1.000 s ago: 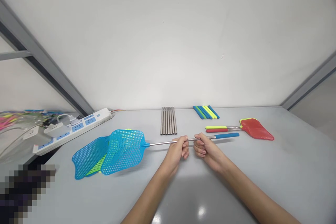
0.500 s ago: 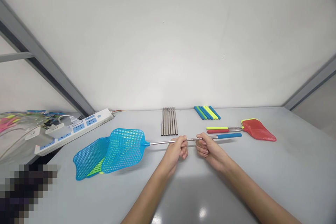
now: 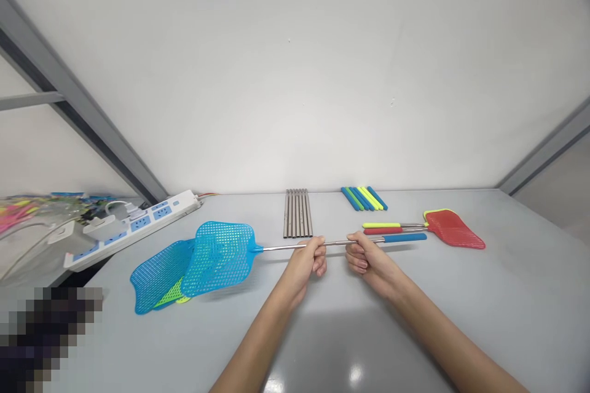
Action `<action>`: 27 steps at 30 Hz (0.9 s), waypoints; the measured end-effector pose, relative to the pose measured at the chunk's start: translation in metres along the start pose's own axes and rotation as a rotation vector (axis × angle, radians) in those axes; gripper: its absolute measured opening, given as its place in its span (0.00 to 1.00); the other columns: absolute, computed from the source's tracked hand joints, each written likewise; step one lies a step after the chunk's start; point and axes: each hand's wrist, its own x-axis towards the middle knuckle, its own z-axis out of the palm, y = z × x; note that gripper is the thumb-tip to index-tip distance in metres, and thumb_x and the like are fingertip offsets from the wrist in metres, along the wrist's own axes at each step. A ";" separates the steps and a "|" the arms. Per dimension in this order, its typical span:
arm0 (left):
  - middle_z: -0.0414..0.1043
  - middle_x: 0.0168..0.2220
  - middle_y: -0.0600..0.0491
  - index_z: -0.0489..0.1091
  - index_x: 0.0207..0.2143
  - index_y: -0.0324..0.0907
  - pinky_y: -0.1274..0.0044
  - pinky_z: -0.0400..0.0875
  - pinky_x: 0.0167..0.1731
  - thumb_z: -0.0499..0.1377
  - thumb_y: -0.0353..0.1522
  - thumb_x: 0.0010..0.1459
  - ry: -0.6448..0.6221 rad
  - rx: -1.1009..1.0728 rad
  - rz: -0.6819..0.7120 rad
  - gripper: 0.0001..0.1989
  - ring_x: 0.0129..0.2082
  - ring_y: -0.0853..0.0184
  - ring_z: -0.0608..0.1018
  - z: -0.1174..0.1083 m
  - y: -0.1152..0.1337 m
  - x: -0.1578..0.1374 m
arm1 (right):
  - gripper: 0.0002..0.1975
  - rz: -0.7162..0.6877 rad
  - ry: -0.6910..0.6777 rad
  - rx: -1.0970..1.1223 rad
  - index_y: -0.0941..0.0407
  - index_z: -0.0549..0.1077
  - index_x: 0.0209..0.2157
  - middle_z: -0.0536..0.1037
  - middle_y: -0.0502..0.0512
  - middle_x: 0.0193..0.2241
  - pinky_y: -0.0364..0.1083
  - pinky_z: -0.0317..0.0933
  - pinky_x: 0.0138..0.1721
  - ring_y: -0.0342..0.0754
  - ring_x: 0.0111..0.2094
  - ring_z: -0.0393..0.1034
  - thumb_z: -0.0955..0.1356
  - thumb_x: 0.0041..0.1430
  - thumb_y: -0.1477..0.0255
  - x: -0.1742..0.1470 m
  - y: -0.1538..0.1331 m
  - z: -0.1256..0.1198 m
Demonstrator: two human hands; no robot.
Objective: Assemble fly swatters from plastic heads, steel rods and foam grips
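A blue fly swatter (image 3: 222,258) with a metal shaft and blue grip is held crosswise above the table, its mesh head to the left. My left hand (image 3: 305,269) is closed around the shaft on the head side. My right hand (image 3: 369,263) is closed on the shaft just left of the blue grip (image 3: 405,237). Beneath and beside the held head lie another blue swatter head (image 3: 157,279) and a yellow-green one (image 3: 170,295), partly covered. Beyond my hands, several metal tubes (image 3: 297,215) lie side by side.
Several blue, green and yellow grips (image 3: 364,198) lie near the wall. A red swatter (image 3: 454,230) rests on a yellow one at the right. On the left are a white power strip (image 3: 138,224) with plugs and a heap of colourful packaged items (image 3: 27,212).
My left hand has shifted slightly left along the shaft, widening the gap between my hands. The held swatter's head is slightly higher in view.
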 end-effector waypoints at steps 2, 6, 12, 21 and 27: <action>0.44 0.08 0.64 0.49 0.14 0.42 0.82 0.51 0.15 0.48 0.36 0.50 0.001 -0.003 0.004 0.16 0.09 0.78 0.54 -0.001 -0.001 0.001 | 0.15 -0.002 0.004 0.001 0.56 0.53 0.14 0.46 0.41 0.12 0.39 0.40 0.13 0.36 0.13 0.38 0.63 0.45 0.68 0.000 0.000 0.000; 0.44 0.08 0.64 0.49 0.15 0.42 0.82 0.50 0.15 0.48 0.36 0.50 -0.006 -0.007 0.010 0.15 0.09 0.78 0.53 -0.002 -0.001 0.002 | 0.15 -0.007 0.012 -0.008 0.56 0.52 0.14 0.46 0.42 0.13 0.39 0.39 0.14 0.36 0.13 0.38 0.62 0.46 0.68 0.000 -0.001 -0.001; 0.44 0.08 0.64 0.50 0.15 0.41 0.82 0.51 0.15 0.48 0.36 0.50 -0.019 -0.009 0.016 0.15 0.09 0.78 0.53 -0.004 -0.001 0.002 | 0.15 -0.017 0.029 -0.034 0.56 0.52 0.14 0.45 0.42 0.13 0.40 0.39 0.14 0.36 0.14 0.37 0.62 0.46 0.68 -0.001 -0.004 0.000; 0.44 0.08 0.63 0.49 0.14 0.42 0.82 0.51 0.15 0.48 0.38 0.51 -0.024 -0.014 0.000 0.17 0.09 0.77 0.54 -0.002 -0.002 -0.001 | 0.16 -0.054 0.035 -0.104 0.56 0.50 0.13 0.46 0.42 0.12 0.40 0.39 0.15 0.37 0.14 0.38 0.61 0.47 0.67 -0.005 -0.004 0.002; 0.44 0.08 0.63 0.48 0.13 0.42 0.81 0.51 0.15 0.48 0.40 0.51 -0.003 -0.021 0.027 0.19 0.09 0.77 0.54 0.000 -0.004 0.000 | 0.17 -0.049 -0.034 -0.097 0.56 0.50 0.14 0.46 0.42 0.12 0.40 0.39 0.16 0.37 0.14 0.39 0.60 0.50 0.65 -0.008 0.002 0.008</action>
